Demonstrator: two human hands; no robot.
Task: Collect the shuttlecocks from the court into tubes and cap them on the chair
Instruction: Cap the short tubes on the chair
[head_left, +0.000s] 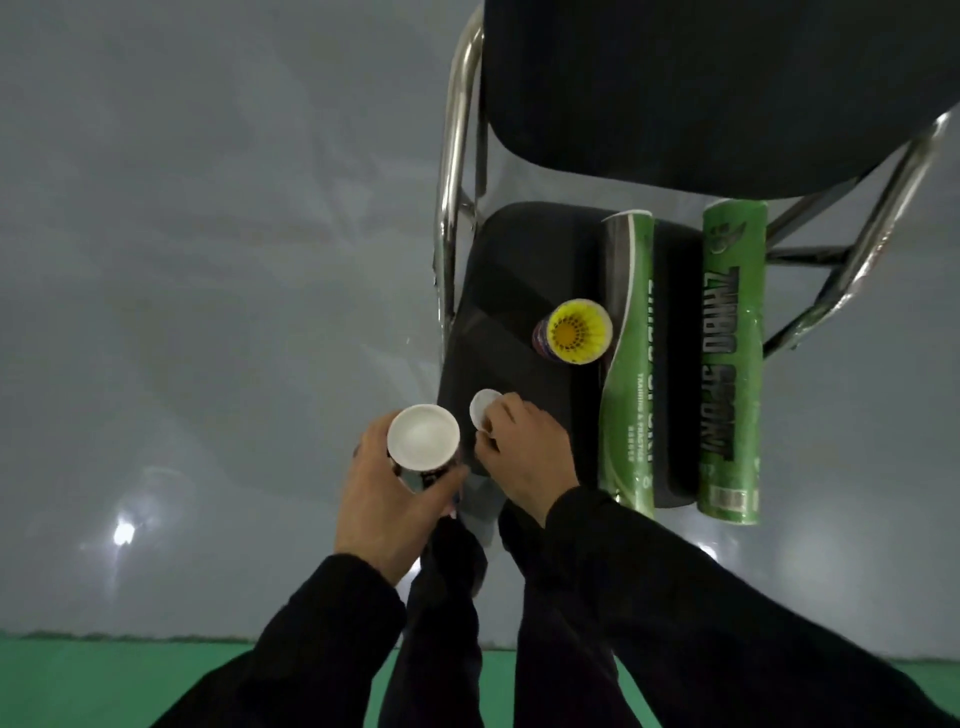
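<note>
White plastic marks both of the pieces in play: a capped tube (423, 439) stands upright in the left hand (387, 499) at lower centre of the frame, its white lid facing the camera, fingers wrapped closed around the dark barrel below the lid. Just to its right, the right hand (524, 457) pinches a second small white cap (484, 409) between thumb and fingertips at the near edge of the chair seat (519, 270).

Further up the seat an open tube (574, 338) stands on end with yellow shuttlecocks visible inside; it is uncapped. To its right two green tubes lie lengthwise on the seat, the left green tube (628, 364) touching or just beside the open one, the right green tube (732, 364) nearer the chair's right edge. I cannot tell whether the green tubes' near ends are capped.

My reading is that the cap in the right hand is meant for the open yellow-filled tube. To do that well, the held tube probably wants setting down on a bare part of the seat first, so the left hand can steady the open tube's barrel. The cap should come down level over the rim and be pressed evenly; a tilted cap may catch the feather tips or tip the standing tube against the green one.
</note>
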